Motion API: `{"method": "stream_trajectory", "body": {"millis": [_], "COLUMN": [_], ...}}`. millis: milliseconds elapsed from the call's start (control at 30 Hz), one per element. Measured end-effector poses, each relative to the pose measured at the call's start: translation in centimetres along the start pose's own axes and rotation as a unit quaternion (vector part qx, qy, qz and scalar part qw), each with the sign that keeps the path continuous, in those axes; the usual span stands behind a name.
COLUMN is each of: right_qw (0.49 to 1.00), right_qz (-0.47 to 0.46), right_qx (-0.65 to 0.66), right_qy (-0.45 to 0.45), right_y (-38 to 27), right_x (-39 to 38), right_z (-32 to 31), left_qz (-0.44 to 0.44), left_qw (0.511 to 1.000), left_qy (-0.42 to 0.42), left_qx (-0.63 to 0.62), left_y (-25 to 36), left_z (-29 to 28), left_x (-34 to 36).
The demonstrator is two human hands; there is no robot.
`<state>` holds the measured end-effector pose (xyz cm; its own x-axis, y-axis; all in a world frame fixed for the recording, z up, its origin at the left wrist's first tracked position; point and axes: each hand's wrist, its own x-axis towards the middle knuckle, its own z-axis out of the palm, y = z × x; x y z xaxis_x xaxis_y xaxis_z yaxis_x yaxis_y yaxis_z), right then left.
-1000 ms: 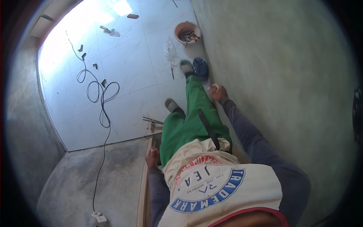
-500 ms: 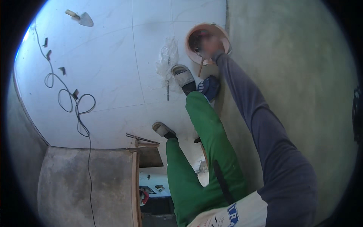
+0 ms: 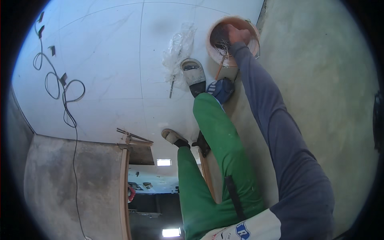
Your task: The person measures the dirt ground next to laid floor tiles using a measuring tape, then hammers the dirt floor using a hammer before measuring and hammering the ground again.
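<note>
Our right hand (image 3: 239, 37) is down inside a pinkish bucket (image 3: 253, 46), bent over the dark bits (image 3: 220, 35) on its left; the fingertips are lost from sight, so we cannot tell how far open it is or whether it has hold of anything. Just below the hand, thin pale strands (image 3: 224, 49) lie in the bucket, and a brown stick (image 3: 220, 67) pokes out over the rim on our side. Right of the hand rises a bare wall (image 3: 312, 80). Nearer to us than the hand sits a blue cap (image 3: 221, 89), close by our sandal (image 3: 193, 71). Left of the hand lies crumpled clear plastic (image 3: 178, 50) (with a dark rod (image 3: 172, 88) at its near end). Well apart, farther left, a dark cable (image 3: 76, 168) loops across pale floor tiles (image 3: 120, 80).
</note>
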<state>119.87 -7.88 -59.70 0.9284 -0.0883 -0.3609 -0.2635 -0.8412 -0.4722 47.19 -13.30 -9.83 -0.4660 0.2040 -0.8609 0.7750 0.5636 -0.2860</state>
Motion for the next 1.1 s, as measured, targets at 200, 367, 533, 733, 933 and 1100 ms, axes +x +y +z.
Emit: {"method": "stream_trajectory", "body": {"millis": [200,367,533,733,933,1100], "right_qw": [0.915,0.749,0.686,0.627,0.615,0.587], "right_qz": [0.194,0.236,0.226,0.210,-0.016,-0.300], "right_qx": [0.329,0.481,0.393,0.259,0.002,-0.137], "right_qy": [-0.130,-0.390,-0.570,-0.704,-0.788,-0.740], "right_y": [-5.5,-13.1,-16.5,-13.7,-12.4,-13.7], "right_x": [-9.1,-26.9,-51.8,-83.5,-99.1,-106.9], "right_z": [-12.0,-26.3,-34.8,-39.3,-42.6,-43.4], "left_qz": [0.048,0.098,0.213,0.549,0.500,0.419], "left_qw": [0.996,0.985,0.887,0.721,0.745,0.732], "left_qy": [0.000,0.031,0.016,0.036,0.097,0.137], "left_qx": [-0.073,-0.140,-0.410,-0.421,-0.430,-0.520], "left_y": [-5.6,-14.2,-8.7,-8.1,-24.9,-34.2], "left_z": [0.1,-4.2,-10.4,-16.2,-20.8,-20.3], "left_x": [-0.7,-3.9,-5.7,-15.7,-12.5,-12.2]}}
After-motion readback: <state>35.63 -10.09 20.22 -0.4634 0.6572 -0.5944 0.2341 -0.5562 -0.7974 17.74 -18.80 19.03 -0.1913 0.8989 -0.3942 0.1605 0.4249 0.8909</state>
